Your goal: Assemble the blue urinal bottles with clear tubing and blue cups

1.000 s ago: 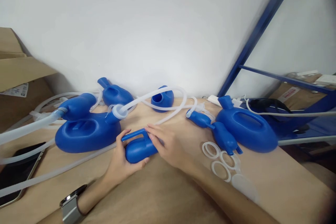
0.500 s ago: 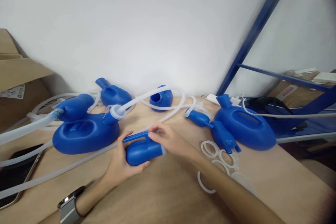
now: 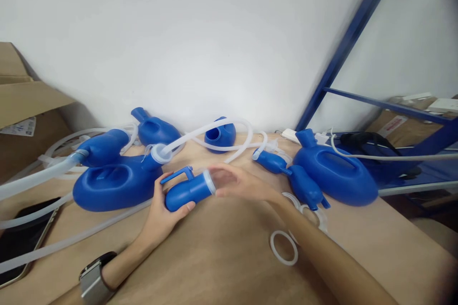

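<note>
My left hand (image 3: 165, 217) is wrapped round a small blue urinal bottle (image 3: 186, 192) with a side handle, tilted with its mouth end up to the right. A translucent white collar or cap (image 3: 209, 182) sits on that end. My right hand (image 3: 241, 183) has its curled fingers and thumb at this white piece; the tips are partly hidden. To the left lies a large blue bottle (image 3: 114, 193), with a white cap (image 3: 162, 153) and a clear hose (image 3: 191, 136) coming out of it. A loose white ring (image 3: 284, 248) lies on the table below my right forearm.
At right are two small blue bottles (image 3: 304, 186), a large blue bottle (image 3: 334, 176) and more white rings, partly behind my forearm. More blue bottles (image 3: 157, 131) stand by the wall. A phone (image 3: 25, 236) and cardboard box (image 3: 32, 105) are at left, a blue metal frame (image 3: 350, 43) at right.
The bottle has turned and moved slightly left and up, showing its white end. My right hand has shifted from the handle's end to the white piece.
</note>
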The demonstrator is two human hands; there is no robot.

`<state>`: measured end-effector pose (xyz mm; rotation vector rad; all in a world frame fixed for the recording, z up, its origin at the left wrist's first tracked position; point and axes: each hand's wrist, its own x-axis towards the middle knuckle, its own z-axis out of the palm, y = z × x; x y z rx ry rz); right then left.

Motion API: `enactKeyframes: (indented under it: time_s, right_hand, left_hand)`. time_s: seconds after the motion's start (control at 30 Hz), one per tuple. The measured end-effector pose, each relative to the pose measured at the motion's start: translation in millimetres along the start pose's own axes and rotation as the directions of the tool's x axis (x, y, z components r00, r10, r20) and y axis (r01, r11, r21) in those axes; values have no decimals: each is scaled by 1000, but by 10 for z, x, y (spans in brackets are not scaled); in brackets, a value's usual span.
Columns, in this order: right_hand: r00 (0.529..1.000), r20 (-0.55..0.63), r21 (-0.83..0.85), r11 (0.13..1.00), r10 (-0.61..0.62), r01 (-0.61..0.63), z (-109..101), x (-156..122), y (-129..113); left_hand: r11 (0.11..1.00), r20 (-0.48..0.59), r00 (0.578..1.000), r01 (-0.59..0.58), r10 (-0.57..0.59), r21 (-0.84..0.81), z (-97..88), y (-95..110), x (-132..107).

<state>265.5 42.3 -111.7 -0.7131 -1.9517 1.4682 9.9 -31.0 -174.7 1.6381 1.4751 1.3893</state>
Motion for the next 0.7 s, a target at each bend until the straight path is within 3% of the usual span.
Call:
enactKeyframes:
  time_s: [0.17,0.33,0.43,0.53,0.7]
  right_hand:
    - [994,-82,-14,997,71,-72,84,29,67]
    - [998,46,40,999,33,-35,124,-5,-142]
    - [997,82,-47,999,-5,9,96,-46,-262]
    - [998,44,-165,985,-44,51,79,-76,-310]
    - [996,25,-333,939,-87,91,75,-73,-302]
  left_hand:
    - [1000,-12,1000,-26,26,7,17,3,-33]
    - [997,-47,997,-67,69,47,46,9,-108]
    - [993,-63,994,-85,90,81,48,-5,-132]
    - [992,-73,992,-95,101,83,46,-15,-144]
    - [999,-20,999,-32,32,43,55,11,-171]
